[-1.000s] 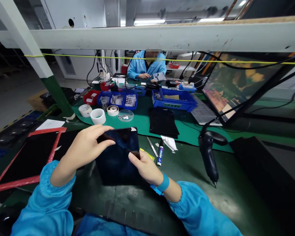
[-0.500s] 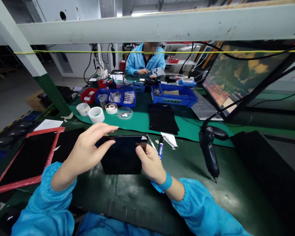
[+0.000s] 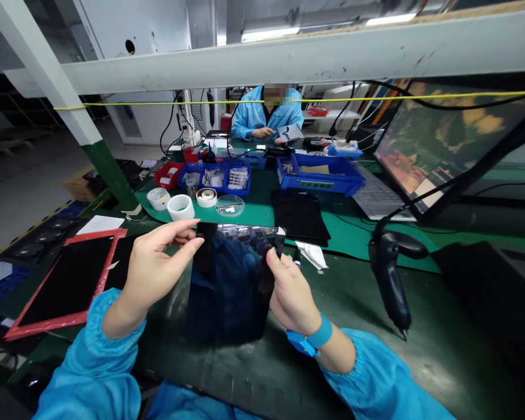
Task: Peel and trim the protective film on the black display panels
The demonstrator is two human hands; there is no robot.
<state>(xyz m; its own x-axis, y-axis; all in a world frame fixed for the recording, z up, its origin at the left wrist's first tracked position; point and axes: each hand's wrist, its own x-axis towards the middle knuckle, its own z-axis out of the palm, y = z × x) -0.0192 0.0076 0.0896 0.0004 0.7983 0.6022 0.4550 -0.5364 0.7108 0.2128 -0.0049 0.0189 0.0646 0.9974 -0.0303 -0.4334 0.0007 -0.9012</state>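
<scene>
A thin black glossy panel [image 3: 231, 286], like a tablet screen, is held up above the green bench, its face tilted toward me and reflecting blue. My right hand [image 3: 292, 291] grips its right edge, thumb on the front and fingers behind, largely hidden. At the upper left corner, my left hand [image 3: 161, 256] closes thumb and forefinger on the edge. Behind the panel, near my right hand, lie a mostly hidden marker pen [image 3: 297, 259] and a crumpled white paper [image 3: 312, 255].
A black electric screwdriver [image 3: 391, 280] stands at right. Tape rolls [image 3: 181, 207], a clear round dish [image 3: 230, 205], blue bins [image 3: 319, 178] and black sheets [image 3: 300, 216] lie further back. At left is a red-framed black panel [image 3: 67, 280]. A metal beam [image 3: 262, 55] crosses above; a co-worker [image 3: 266, 114] sits opposite.
The black panel has tilted up so more of its face shows. My left fingers have closed on its upper left corner. The whole view has shifted a little.
</scene>
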